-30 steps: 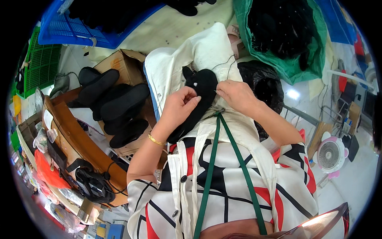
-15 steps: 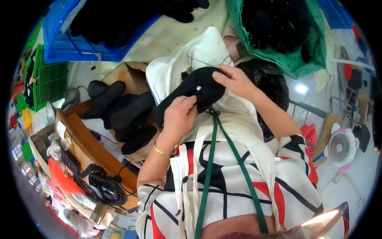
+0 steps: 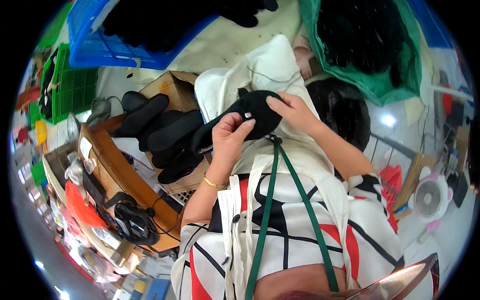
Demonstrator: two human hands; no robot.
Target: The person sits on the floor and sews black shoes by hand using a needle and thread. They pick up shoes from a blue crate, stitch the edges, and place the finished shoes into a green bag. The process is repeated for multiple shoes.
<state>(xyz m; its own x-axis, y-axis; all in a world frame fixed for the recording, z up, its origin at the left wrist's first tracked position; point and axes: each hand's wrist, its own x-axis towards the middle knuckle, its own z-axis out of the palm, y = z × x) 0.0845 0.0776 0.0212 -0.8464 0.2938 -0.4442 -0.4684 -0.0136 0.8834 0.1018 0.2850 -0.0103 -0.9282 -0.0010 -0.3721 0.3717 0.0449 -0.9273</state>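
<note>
Over my lap, both hands hold a black slipper-shaped cloth piece (image 3: 261, 112) with a small white tag on it. My left hand (image 3: 231, 137) pinches it close to the tag, thumb and fingers together. At its far right edge my right hand (image 3: 295, 111) grips it, thumb on top and the fingers partly hidden underneath. The piece's narrower end runs left past my left wrist. A white apron cloth (image 3: 270, 62) covers my legs beneath it. Several similar black slipper-shaped pieces (image 3: 175, 132) lie stacked to my left.
A cardboard box (image 3: 172, 92) sits behind the stack, beside a wooden table (image 3: 127, 192). Ahead are a blue crate (image 3: 95, 47) and a green sack (image 3: 395, 92), both with black pieces. A black bag (image 3: 345, 112) and a fan (image 3: 430, 195) stand on the right.
My left hand has shifted from lying over the piece to pinching it beside the tag, thumb now showing. My right hand keeps its hold. The whole view has swung slightly.
</note>
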